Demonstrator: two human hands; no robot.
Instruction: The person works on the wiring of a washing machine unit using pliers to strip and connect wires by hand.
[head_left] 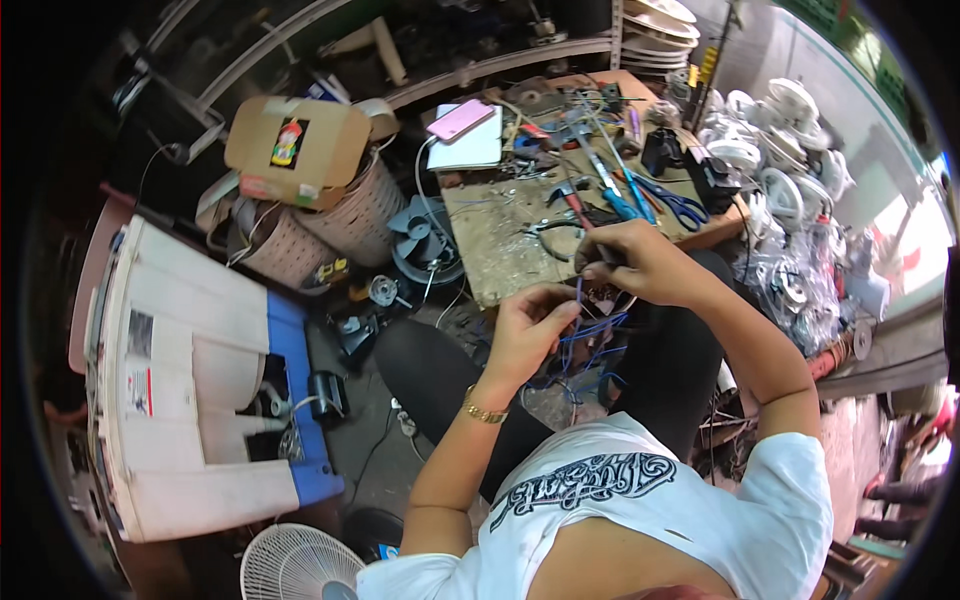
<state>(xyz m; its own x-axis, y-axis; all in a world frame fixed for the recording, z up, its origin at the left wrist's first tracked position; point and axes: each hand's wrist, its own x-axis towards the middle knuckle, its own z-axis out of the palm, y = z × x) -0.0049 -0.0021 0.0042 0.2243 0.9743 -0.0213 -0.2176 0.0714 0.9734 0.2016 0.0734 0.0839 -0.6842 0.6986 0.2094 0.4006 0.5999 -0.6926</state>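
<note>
Over my lap, a blue wire runs between my two hands. My left hand is closed, pinching the wire between thumb and fingers, with a gold watch band on its wrist. Slightly farther off and to the right, my right hand is also closed, its fingertips on the wire's upper part. Beneath them hangs a loose tangle of blue wires; what they join is mostly hidden. Just beyond my right hand lie black-handled pliers and a red-handled tool on the wooden worktable.
Blue-handled scissors, screwdrivers and a pink phone lie on the table. White parts in plastic bags pile up at right. At left stand a white-and-blue appliance housing, perforated baskets and a fan.
</note>
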